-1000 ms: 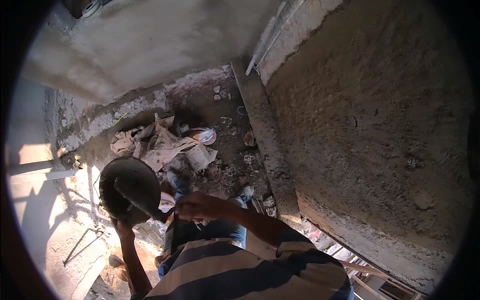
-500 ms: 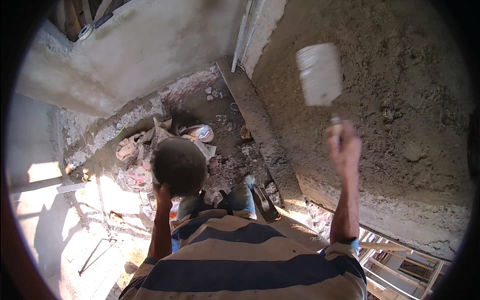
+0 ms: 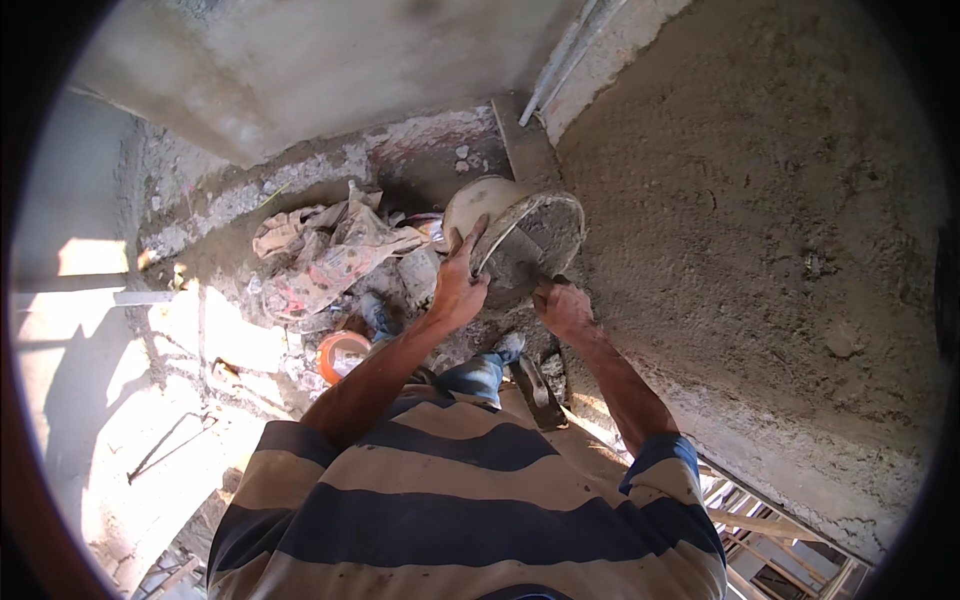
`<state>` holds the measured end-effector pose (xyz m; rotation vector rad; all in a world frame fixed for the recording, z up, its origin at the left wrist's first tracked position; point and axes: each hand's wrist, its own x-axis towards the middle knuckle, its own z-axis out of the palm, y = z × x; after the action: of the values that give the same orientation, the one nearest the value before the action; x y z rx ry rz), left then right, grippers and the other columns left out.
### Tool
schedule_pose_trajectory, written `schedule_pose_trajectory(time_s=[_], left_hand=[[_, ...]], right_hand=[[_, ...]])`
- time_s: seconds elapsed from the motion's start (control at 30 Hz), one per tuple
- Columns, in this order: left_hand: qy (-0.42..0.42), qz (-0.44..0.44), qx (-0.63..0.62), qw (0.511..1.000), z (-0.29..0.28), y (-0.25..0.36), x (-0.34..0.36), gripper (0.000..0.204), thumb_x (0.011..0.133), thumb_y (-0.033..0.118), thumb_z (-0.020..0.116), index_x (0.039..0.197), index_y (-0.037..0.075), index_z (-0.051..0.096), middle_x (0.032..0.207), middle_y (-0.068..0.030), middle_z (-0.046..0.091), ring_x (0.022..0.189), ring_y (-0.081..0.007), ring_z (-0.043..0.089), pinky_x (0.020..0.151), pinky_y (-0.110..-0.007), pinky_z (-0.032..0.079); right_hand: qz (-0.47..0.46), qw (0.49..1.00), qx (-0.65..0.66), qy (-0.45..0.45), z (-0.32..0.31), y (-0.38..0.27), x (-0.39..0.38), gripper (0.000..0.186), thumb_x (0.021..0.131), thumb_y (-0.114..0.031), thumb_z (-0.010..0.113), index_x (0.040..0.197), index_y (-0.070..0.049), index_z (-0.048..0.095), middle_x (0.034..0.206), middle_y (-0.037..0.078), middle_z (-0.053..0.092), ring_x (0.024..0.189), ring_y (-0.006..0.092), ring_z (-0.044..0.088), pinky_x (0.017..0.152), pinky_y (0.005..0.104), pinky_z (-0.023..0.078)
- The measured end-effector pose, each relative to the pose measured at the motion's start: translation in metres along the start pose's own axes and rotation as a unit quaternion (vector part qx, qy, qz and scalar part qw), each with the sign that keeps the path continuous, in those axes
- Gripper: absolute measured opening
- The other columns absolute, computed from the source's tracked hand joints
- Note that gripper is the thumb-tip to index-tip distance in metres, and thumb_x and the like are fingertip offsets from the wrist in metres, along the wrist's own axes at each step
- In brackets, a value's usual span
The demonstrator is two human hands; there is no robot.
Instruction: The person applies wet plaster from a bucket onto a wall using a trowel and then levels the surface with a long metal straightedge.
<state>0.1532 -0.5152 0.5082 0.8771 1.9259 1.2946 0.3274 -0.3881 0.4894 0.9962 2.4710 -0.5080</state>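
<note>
My left hand (image 3: 460,288) is closed on a pale bucket (image 3: 470,203), its fingers spread along the side near the rim. The bucket is tipped over, with its mouth facing right and toward me. Grey wet mortar (image 3: 556,222) coats the inside. My right hand (image 3: 567,307) is closed round the handle of a trowel, just below the bucket's mouth. The trowel's flat blade (image 3: 520,255) reaches into the bucket, smeared grey. To the right stands a wall (image 3: 740,250) covered in rough brown-grey mortar, apart from both hands.
Crumpled paper sacks and plastic (image 3: 330,250) lie on the floor to the left, near an orange bucket (image 3: 342,352). A plank (image 3: 530,140) and pale pipes (image 3: 560,62) stand at the far corner. Wooden framing (image 3: 775,545) shows at lower right.
My right hand has come down from the wall, bringing the trowel to the bucket. My left hand has moved the bucket right and forward and tipped it. The view has shifted.
</note>
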Motion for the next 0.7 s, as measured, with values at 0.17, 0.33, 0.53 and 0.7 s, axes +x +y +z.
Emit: schedule_pose_trajectory(time_s=[0.17,0.33,0.53,0.7], left_hand=[[0.024,-0.041,-0.015,0.999,-0.043,-0.056,-0.010,0.073,0.075,-0.006,0.055,0.142,0.010,0.030,0.126,-0.0246,0.050,0.104,-0.0286,0.058,0.078,-0.033,0.049],[0.112,-0.058,-0.106,0.986,-0.070,-0.102,-0.013,0.054,0.076,-0.002,0.054,0.128,-0.002,0.043,0.108,-0.0165,0.060,0.100,-0.0241,0.056,0.088,-0.034,0.043],[0.126,-0.132,-0.221,0.958,-0.109,-0.127,-0.012,0.048,0.073,0.001,0.050,0.121,-0.002,0.048,0.101,-0.0069,0.059,0.092,-0.0181,0.053,0.082,-0.030,0.043],[0.182,-0.107,-0.378,0.902,-0.168,-0.145,-0.042,0.055,0.071,0.006,0.049,0.125,0.000,0.044,0.114,-0.0115,0.055,0.103,-0.0217,0.055,0.086,-0.033,0.046]], right_hand=[[-0.068,0.889,0.453,-0.006,0.060,-0.037,0.012,0.029,0.084,-0.033,0.060,0.099,-0.008,0.060,0.081,0.017,0.063,0.080,0.0325,0.063,0.069,0.0396,0.051],[-0.069,0.955,0.286,0.041,0.048,-0.057,0.021,0.030,0.084,-0.026,0.064,0.101,-0.002,0.059,0.063,0.008,0.058,0.056,0.0172,0.056,0.055,0.0343,0.045],[-0.077,0.969,0.187,0.139,0.045,-0.116,0.036,0.029,0.084,-0.030,0.061,0.103,-0.010,0.057,0.068,0.014,0.062,0.065,0.0356,0.063,0.057,0.0475,0.048],[-0.162,0.964,0.149,0.152,0.019,-0.183,0.058,0.024,0.084,-0.027,0.058,0.102,-0.011,0.053,0.072,0.014,0.063,0.067,0.0330,0.064,0.059,0.0476,0.050]])
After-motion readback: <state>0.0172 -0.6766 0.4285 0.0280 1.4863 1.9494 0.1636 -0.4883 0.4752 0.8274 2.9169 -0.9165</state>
